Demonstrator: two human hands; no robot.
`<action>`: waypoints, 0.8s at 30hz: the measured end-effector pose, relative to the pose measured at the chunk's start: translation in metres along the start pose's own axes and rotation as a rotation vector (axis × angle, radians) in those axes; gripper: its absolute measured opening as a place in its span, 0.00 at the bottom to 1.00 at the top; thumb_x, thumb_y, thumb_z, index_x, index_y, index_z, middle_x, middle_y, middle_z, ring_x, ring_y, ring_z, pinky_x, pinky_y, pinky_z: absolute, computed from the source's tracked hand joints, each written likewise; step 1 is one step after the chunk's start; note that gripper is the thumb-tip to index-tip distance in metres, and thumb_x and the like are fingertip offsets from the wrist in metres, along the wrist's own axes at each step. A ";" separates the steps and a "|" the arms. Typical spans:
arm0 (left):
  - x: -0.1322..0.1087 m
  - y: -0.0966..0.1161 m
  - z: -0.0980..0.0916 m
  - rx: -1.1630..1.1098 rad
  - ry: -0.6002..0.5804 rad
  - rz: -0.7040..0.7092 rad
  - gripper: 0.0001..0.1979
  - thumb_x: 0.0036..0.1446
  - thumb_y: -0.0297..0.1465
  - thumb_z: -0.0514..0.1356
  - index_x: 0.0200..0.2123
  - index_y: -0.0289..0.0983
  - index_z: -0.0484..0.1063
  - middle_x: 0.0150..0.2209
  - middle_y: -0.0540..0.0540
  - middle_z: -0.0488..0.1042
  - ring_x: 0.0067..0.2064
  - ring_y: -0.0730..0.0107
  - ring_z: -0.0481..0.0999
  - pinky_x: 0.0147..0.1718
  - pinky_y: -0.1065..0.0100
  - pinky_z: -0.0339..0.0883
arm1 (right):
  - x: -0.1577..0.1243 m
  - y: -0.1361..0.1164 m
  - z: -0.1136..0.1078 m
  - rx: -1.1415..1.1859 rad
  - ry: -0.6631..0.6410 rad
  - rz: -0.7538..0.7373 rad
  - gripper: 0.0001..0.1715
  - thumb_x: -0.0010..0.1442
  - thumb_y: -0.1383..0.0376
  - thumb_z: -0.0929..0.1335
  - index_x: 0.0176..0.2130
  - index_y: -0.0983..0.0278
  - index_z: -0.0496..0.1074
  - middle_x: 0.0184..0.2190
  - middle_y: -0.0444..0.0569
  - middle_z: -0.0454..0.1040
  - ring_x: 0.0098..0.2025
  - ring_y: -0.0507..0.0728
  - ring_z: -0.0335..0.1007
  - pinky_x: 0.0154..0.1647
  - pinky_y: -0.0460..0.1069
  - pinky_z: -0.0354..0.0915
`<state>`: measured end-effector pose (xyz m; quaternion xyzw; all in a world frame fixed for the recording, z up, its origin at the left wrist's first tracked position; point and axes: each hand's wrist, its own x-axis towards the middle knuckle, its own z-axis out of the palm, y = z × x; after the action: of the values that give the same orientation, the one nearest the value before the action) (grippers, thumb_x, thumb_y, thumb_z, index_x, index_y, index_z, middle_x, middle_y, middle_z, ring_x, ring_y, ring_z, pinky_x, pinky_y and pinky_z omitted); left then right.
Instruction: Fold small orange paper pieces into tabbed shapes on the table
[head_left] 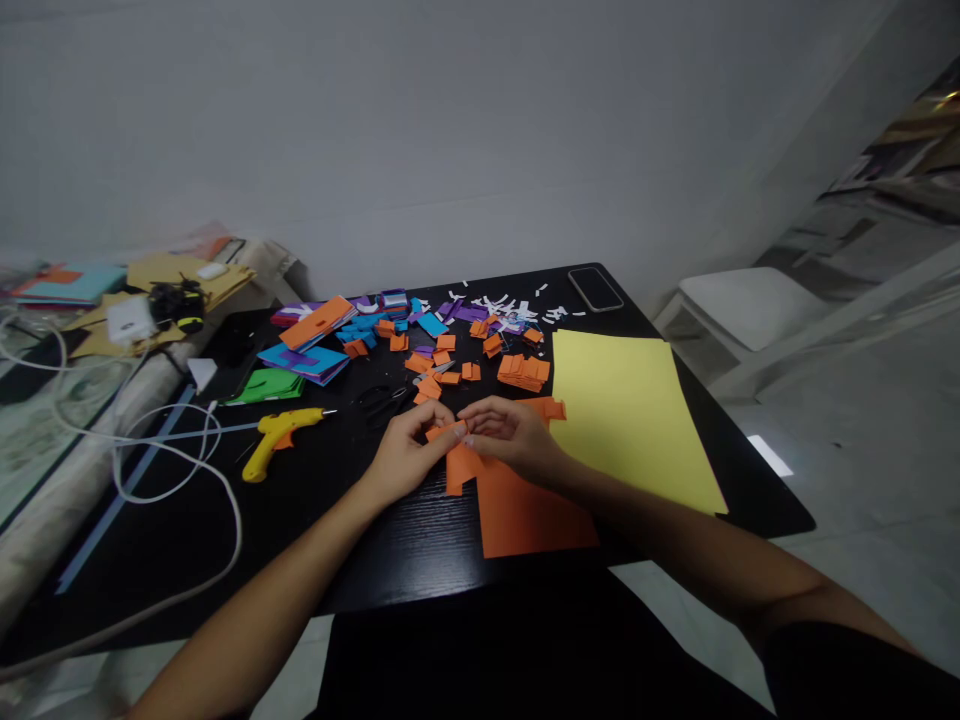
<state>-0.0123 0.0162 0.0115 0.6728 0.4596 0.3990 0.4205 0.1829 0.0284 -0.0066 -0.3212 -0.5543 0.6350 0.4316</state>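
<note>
My left hand (pixel 407 449) and my right hand (pixel 512 436) meet over the middle of the black table (pixel 195 520). Both pinch a small folded piece of orange paper (pixel 444 431) between their fingertips. Just under the hands lies a larger cut orange sheet (pixel 525 515), with another folded orange strip (pixel 459 468) on its upper left corner. Beyond the hands, several small folded orange pieces (pixel 523 370) lie scattered and stacked.
A yellow paper sheet (pixel 626 410) lies to the right. A yellow glue gun (pixel 276 438) with a white cable (pixel 187 470) lies to the left, scissors (pixel 384 401) beside it. Coloured paper stacks (pixel 307 360), white scraps (pixel 510 302) and a phone (pixel 595 288) sit farther back.
</note>
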 end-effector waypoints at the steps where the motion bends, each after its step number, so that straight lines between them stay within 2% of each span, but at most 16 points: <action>1: 0.000 0.001 0.000 0.001 0.005 0.006 0.14 0.60 0.40 0.65 0.30 0.36 0.72 0.28 0.51 0.70 0.31 0.71 0.68 0.33 0.69 0.61 | 0.000 0.001 0.000 -0.005 0.007 0.003 0.16 0.52 0.61 0.78 0.40 0.62 0.77 0.35 0.46 0.79 0.39 0.54 0.78 0.49 0.54 0.74; 13: -0.001 0.001 -0.002 0.110 0.031 0.090 0.12 0.64 0.37 0.62 0.30 0.36 0.73 0.28 0.51 0.71 0.31 0.72 0.69 0.33 0.70 0.62 | 0.002 0.007 0.000 0.034 0.030 0.039 0.18 0.47 0.59 0.80 0.36 0.62 0.76 0.31 0.44 0.79 0.35 0.53 0.78 0.46 0.53 0.76; 24: 0.000 0.004 -0.008 0.196 -0.030 0.093 0.12 0.65 0.37 0.60 0.33 0.35 0.75 0.27 0.51 0.72 0.30 0.72 0.71 0.32 0.71 0.63 | -0.001 0.004 0.001 -0.043 0.060 0.017 0.14 0.49 0.61 0.79 0.36 0.63 0.79 0.32 0.46 0.82 0.36 0.55 0.81 0.46 0.54 0.77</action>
<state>-0.0182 0.0168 0.0174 0.7372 0.4586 0.3611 0.3403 0.1817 0.0276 -0.0108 -0.3540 -0.5519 0.6167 0.4357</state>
